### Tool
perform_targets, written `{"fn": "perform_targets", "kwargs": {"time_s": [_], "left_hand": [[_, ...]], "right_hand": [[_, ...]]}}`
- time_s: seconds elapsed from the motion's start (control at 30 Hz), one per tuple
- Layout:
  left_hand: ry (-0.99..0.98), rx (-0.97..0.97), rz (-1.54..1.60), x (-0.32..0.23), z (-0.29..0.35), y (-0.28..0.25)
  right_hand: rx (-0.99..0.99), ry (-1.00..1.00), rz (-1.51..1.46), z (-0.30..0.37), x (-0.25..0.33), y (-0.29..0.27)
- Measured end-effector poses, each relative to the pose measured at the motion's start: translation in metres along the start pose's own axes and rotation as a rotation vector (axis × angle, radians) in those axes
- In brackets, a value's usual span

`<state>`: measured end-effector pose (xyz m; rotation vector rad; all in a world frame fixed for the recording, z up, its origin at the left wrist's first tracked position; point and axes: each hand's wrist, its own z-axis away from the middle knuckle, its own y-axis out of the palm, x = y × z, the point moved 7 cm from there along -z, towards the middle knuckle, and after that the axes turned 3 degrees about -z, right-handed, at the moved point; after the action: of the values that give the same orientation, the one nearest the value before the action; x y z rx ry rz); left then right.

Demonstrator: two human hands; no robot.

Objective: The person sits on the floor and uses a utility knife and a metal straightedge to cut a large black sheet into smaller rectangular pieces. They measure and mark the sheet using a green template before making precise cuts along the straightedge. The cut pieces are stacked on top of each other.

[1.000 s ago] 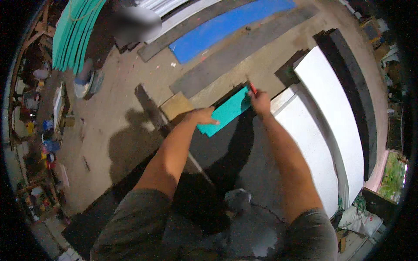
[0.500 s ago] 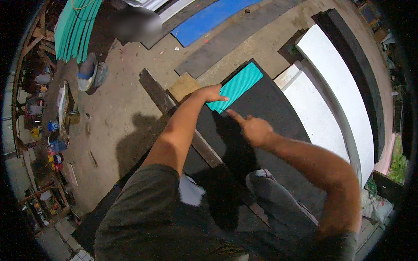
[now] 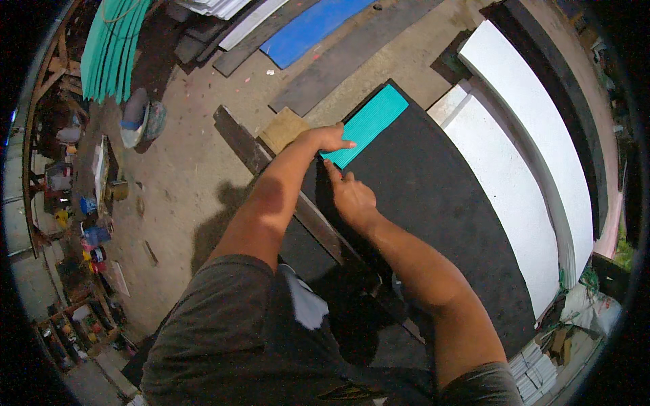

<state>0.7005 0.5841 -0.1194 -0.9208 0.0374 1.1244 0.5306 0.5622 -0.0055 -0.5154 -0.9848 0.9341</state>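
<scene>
A teal ribbed strip (image 3: 374, 123), like foam or rubber, lies on a wide black sheet (image 3: 433, 193) with a curved right edge. My left hand (image 3: 330, 139) grips the strip's left side near its lower end, thumb stretched over the top and fingers at the far edge, partly hidden. Just below it, my right hand (image 3: 355, 200) points its index finger at the strip's near-left corner. The other right fingers are curled under; whether they hold something small is hidden. A dark wooden beam (image 3: 313, 227) runs diagonally beneath my forearms, beside a tan block (image 3: 285, 127).
White curved sheets (image 3: 494, 159) lie to the right, with a long black slab (image 3: 565, 101) beyond. Grey (image 3: 349, 61) and blue (image 3: 315, 30) strips lie on the floor ahead. Teal strips (image 3: 112, 51) hang at the far left, near a cluttered shelf (image 3: 81, 318).
My right hand has moved left along the strip's lower end to its near-left corner. The left hand keeps its place on the strip. The view has shifted slightly.
</scene>
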Motion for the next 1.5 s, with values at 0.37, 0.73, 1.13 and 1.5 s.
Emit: {"fn": "perform_targets", "kwargs": {"time_s": [0.37, 0.73, 1.13, 1.5], "left_hand": [[0.025, -0.026, -0.008, 0.006, 0.002, -0.005], [0.077, -0.077, -0.003, 0.009, -0.001, -0.001], [-0.023, -0.636, -0.031, -0.108, 0.092, 0.058], [0.347, -0.458, -0.42, -0.199, 0.065, 0.12]], "right_hand": [[0.07, 0.077, -0.03, -0.008, 0.01, -0.001], [0.117, 0.07, 0.096, -0.001, 0.003, -0.004], [-0.589, 0.548, -0.54, 0.027, -0.165, -0.051], [-0.568, 0.602, -0.105, 0.054, -0.242, -0.083]]}}
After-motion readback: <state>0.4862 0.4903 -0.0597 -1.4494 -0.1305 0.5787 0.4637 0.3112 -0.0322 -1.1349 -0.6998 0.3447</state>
